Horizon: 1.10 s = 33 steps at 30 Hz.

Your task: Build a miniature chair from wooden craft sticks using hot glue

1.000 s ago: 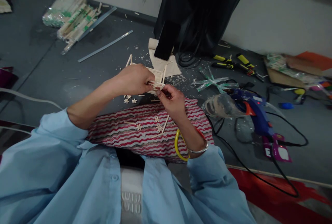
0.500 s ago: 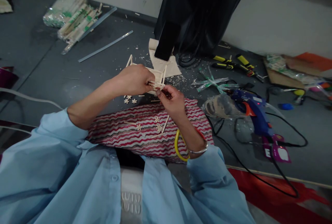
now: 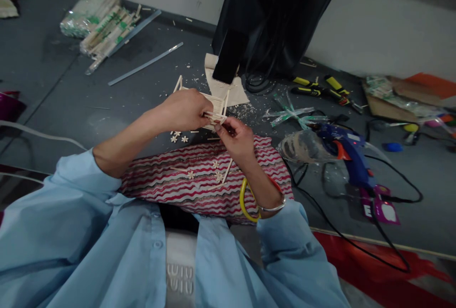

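Observation:
A small pale model built of thin wooden sticks is held above the grey floor. My left hand is closed around its near left side. My right hand pinches the model's near edge from below, fingers pressed together. Under both hands lies a red-and-white wavy-striped cloth across my lap, with small wooden flower pieces and loose sticks on it. More flower pieces lie on the floor just beyond the cloth.
A blue glue gun with black cable lies to the right. Yellow-handled pliers and plastic wrappers are behind it. A black bag and a leaning phone stand ahead. Stick packets lie far left.

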{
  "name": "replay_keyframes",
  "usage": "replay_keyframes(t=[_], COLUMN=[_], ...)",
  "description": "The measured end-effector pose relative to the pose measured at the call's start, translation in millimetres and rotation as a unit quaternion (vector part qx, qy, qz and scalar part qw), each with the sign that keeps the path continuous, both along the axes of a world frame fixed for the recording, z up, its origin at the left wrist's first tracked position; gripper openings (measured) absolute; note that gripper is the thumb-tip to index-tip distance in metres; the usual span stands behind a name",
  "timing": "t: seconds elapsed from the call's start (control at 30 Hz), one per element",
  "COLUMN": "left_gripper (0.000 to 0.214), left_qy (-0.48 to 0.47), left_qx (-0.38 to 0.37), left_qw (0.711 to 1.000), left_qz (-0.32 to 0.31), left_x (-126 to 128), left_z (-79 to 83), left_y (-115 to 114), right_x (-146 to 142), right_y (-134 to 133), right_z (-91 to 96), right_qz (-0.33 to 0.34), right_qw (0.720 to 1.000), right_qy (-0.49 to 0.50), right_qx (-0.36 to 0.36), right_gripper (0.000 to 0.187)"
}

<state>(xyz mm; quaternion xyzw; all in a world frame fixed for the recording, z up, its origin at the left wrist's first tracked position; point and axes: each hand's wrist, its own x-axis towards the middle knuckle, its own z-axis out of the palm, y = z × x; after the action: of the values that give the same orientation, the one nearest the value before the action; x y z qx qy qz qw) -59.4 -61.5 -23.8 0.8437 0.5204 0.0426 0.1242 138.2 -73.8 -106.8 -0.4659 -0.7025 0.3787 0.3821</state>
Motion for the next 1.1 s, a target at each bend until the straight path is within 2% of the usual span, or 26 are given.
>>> replay_keyframes(t=[0.3, 0.57, 1.1], left_gripper=[0.028, 0.023, 0.025], left_qy=[0.021, 0.011, 0.046], left_qx=[-0.013, -0.006, 0.004], left_qw=[1.0, 1.0, 0.999], left_qz=[0.002, -0.007, 0.006], left_x=[0.9, -0.2, 1.1], left_z=[2.0, 3.0, 1.1], left_y=[0.0, -0.6, -1.5], right_x=[0.5, 0.0, -0.7], right_y=[1.5, 1.8, 2.4], right_z=[-3.2, -1.7, -1.4], right_qz=[0.006, -0.001, -0.001], right_qw=[1.0, 1.0, 1.0], right_qy=[0.009, 0.003, 0.003], right_qx=[0.003, 0.003, 0.005], right_gripper=[0.036, 0.045, 0.048])
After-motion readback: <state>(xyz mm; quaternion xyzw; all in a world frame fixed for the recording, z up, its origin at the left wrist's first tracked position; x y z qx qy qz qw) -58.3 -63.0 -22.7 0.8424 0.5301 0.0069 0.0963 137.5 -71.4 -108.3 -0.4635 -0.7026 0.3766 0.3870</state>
